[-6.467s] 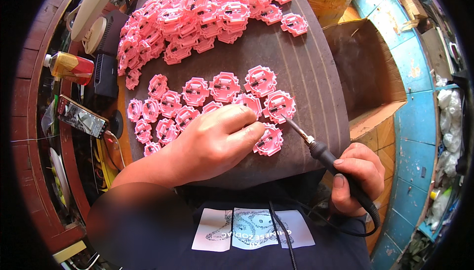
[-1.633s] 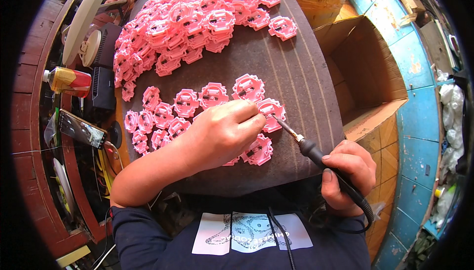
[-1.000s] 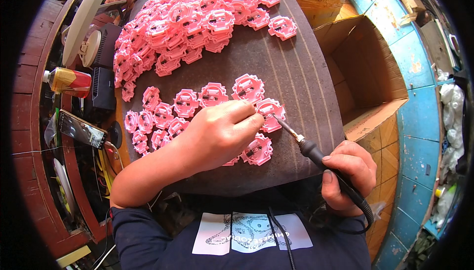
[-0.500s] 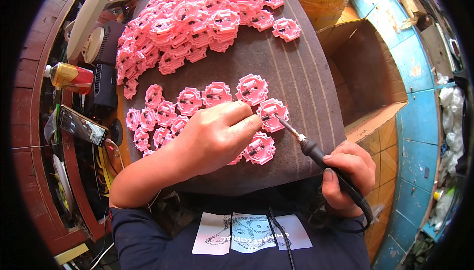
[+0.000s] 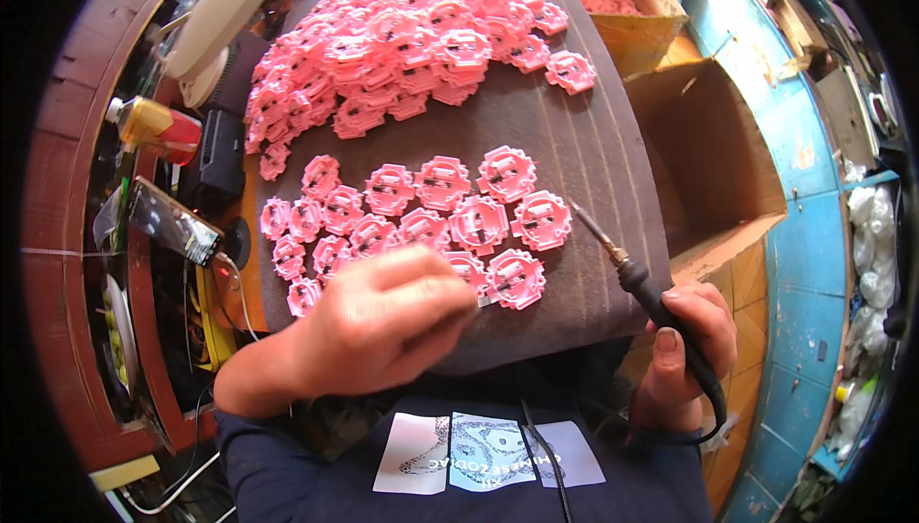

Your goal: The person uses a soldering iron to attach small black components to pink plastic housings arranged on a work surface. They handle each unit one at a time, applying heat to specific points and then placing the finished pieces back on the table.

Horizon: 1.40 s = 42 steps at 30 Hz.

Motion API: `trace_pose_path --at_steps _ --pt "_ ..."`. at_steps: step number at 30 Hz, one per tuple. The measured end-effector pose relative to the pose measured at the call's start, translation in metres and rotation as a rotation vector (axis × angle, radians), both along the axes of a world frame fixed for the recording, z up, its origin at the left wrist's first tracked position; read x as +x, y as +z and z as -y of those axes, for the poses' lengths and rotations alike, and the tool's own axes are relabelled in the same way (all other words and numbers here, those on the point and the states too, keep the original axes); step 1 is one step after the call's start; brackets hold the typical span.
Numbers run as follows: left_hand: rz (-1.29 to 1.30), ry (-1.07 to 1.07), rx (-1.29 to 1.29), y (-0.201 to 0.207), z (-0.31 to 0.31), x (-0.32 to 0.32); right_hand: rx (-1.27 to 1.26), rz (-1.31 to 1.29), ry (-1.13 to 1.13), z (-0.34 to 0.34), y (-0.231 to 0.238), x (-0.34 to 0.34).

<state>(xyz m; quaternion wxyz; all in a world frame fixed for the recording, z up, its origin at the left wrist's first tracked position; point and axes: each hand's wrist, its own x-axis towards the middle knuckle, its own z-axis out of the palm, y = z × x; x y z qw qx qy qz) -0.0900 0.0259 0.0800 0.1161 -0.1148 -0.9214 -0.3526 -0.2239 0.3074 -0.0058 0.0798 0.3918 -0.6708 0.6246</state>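
Pink parts [image 5: 466, 269] lie partly behind the left hand [image 5: 388, 320].

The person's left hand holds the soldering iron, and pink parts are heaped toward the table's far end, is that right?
Wrong hand: the head view shows the right hand holding the soldering iron. The pink parts are heaped as you said.

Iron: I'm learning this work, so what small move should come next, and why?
Perhaps ease the iron left over the nearest pink part: the right hand holds it with its tip just right of that part, and the left hand is clear.
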Motion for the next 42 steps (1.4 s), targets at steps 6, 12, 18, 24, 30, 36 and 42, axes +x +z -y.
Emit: trace_pose_path --at_steps 6,12,18,24,30,36,42 --pt "-0.036 -0.038 0.226 -0.004 -0.019 0.057 -0.118 0.159 0.096 0.007 -0.005 0.033" --pt "-0.313 0.036 0.352 -0.049 -0.046 0.084 -0.1 0.26 0.398 0.028 -0.008 0.067" --pt "-0.423 0.018 0.399 -0.063 -0.06 0.094 -0.153 0.378 0.613 0.052 0.008 0.095" --pt "-0.421 0.059 0.39 -0.065 -0.066 0.11 -0.049 0.225 0.594 0.052 0.01 0.105" --pt "-0.196 0.12 0.501 -0.074 -0.062 0.13 -0.053 0.171 0.382 0.037 0.005 0.113" --pt "0.327 0.19 1.032 -0.082 -0.047 0.169 -0.006 0.202 0.354 0.018 0.002 0.109" --pt "0.335 0.405 0.357 -0.121 -0.03 0.217 -0.03 0.094 0.194 0.001 -0.006 0.099"
